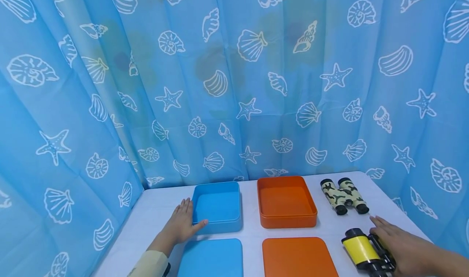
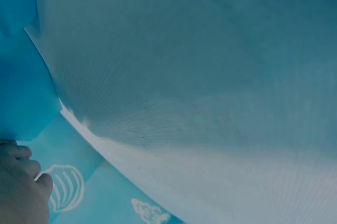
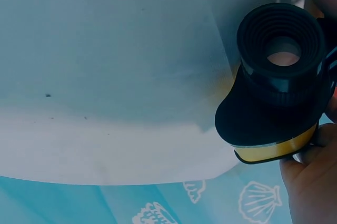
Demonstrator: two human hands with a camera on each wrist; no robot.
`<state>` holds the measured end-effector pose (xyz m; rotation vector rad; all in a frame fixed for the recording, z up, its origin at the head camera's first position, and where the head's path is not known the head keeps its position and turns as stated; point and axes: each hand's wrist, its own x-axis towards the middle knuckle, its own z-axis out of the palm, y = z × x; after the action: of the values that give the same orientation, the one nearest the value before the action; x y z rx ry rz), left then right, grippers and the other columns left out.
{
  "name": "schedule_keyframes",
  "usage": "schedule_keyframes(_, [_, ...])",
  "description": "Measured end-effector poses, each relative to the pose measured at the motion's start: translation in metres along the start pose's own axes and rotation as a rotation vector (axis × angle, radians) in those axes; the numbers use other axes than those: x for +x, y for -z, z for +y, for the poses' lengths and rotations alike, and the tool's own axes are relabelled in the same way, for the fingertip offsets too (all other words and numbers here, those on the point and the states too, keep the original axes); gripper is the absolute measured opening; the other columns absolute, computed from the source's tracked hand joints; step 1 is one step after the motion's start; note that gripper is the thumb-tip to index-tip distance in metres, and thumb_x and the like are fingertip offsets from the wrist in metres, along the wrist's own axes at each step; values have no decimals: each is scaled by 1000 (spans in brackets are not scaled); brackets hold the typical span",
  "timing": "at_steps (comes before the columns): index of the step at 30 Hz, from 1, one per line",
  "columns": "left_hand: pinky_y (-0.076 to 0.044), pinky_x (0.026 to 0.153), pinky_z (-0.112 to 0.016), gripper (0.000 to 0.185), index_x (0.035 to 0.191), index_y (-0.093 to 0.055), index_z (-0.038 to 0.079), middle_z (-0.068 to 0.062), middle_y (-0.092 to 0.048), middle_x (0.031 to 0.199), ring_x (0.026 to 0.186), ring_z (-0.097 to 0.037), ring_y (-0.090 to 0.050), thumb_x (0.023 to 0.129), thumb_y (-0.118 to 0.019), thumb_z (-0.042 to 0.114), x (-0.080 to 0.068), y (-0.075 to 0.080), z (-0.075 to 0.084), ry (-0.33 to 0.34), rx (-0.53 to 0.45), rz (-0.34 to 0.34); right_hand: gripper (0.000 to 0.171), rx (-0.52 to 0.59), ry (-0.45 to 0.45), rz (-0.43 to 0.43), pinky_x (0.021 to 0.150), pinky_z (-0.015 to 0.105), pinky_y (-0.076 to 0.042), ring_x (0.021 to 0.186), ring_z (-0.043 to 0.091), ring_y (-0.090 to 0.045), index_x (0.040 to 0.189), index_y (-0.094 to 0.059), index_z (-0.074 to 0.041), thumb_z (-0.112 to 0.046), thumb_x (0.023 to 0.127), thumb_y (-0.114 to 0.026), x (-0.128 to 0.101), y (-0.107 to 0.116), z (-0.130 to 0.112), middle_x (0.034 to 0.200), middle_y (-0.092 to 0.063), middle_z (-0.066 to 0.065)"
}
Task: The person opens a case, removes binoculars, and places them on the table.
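At the left side of an open blue box (image 1: 221, 227), my left hand (image 1: 179, 224) rests with straight fingers along its wall and the thumb over the near corner. In the left wrist view part of this hand (image 2: 22, 190) shows at the lower left edge. My right hand (image 1: 410, 246) holds a pair of yellow and black binoculars (image 1: 360, 248) at the right front of the table. The right wrist view shows one black eyepiece (image 3: 281, 77) close up, with fingers (image 3: 310, 174) around the binoculars' far side; the hand's palm is hidden.
An open orange box (image 1: 289, 221) stands right of the blue one. A blue lid (image 1: 214, 258) and an orange lid (image 1: 296, 256) lie in front of them. Camouflage binoculars (image 1: 342, 196) lie at the back right. A blue shell-patterned curtain (image 1: 234, 85) surrounds the white table (image 1: 161, 199).
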<state>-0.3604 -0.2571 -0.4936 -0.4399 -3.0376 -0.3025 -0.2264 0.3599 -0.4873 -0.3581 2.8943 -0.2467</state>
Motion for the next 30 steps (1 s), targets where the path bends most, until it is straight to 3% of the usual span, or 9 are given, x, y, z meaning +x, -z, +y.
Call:
schedule_keyframes(4, [-13, 114, -56, 106, 152, -21, -5, -22, -21, 157, 145, -40, -13, 87, -41, 77, 0, 0, -1, 2, 7, 1, 119, -24, 17, 35, 95, 75, -28, 132, 56, -28, 135, -47, -2, -80, 48, -74, -4, -3, -3, 149, -29, 31])
schedule_keyframes(12, [-14, 114, -55, 108, 152, -21, -5, -21, -21, 157, 145, -39, -13, 86, -39, 79, 0, -2, -2, 6, 22, 10, 113, -46, 63, 91, 91, 76, -31, 129, 55, -33, 136, -48, -2, -82, 58, -69, -11, -6, -4, 147, -32, 31])
schedule_keyframes(30, [-14, 114, -56, 106, 152, -21, -5, -22, -20, 157, 145, -39, -12, 87, -40, 77, 7, -6, 4, -25, 19, 5, 115, -38, 44, 79, 90, 79, -26, 130, 55, -32, 139, -47, -1, -81, 60, -69, -25, -11, 5, 149, -30, 30])
